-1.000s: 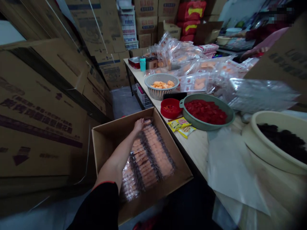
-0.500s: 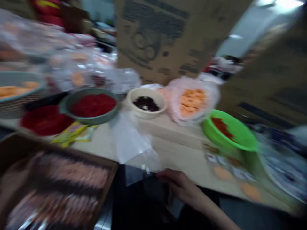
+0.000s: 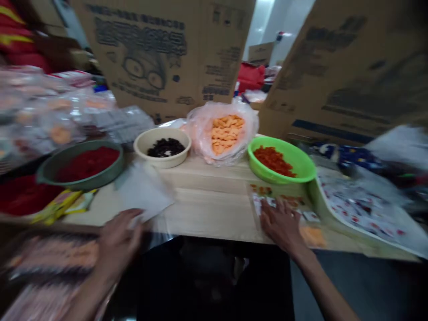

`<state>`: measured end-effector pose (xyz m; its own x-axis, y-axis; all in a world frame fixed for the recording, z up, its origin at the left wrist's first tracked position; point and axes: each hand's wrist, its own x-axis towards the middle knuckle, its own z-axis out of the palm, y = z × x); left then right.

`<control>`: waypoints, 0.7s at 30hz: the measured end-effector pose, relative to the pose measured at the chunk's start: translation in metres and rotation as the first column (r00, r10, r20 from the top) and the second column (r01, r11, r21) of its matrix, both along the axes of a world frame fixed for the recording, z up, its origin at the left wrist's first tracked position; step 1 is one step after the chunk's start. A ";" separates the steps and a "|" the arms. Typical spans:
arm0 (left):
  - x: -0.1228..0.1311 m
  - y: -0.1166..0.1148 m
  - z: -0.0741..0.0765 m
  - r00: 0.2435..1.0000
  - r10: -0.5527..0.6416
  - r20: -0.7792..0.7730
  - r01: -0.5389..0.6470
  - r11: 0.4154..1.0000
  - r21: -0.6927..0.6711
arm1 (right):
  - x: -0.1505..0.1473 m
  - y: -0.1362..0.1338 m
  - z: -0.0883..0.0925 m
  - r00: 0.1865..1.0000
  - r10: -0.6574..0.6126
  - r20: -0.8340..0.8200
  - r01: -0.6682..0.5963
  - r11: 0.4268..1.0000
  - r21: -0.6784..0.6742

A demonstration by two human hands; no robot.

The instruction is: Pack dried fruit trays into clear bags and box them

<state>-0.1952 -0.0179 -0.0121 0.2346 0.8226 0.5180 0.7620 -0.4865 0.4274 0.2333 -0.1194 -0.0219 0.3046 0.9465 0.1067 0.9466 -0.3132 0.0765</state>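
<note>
Where right hand [image 3: 281,225] spreads over flat packet [image 3: 312,236], just on near side of green bowl [image 3: 282,160], fingers look loosely parted; grip can't be told. Best pinch packet by edge, keep level. Well left of bowl, left hand [image 3: 118,238], blurred, half-curled at plastic bags [image 3: 145,191]; hold unclear.

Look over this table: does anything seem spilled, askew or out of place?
The translucent plastic at the left hand looks askew: it lies slanted, partly over the front edge of the table. No spill shows.
</note>
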 end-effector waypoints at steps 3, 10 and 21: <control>0.021 -0.027 -0.003 0.961 0.012 -0.275 -0.026 0.999 -0.046 | -0.005 0.003 -0.020 0.998 0.060 0.029 -0.060 0.998 0.015; 0.038 -0.002 -0.036 0.910 0.125 -0.394 -0.202 0.966 -0.160 | -0.070 0.006 -0.029 0.974 0.228 0.008 -0.226 0.958 0.176; 0.026 -0.023 -0.014 0.895 -0.203 -0.398 0.095 0.957 -0.275 | -0.098 0.013 -0.008 0.913 0.387 -0.127 -0.341 0.896 0.283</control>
<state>-0.1694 -0.0405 -0.0257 0.5137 0.8474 0.1339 0.8224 -0.5309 0.2046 0.1352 -0.1060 -0.0294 -0.0208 0.9434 0.3309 0.9883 0.0694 -0.1359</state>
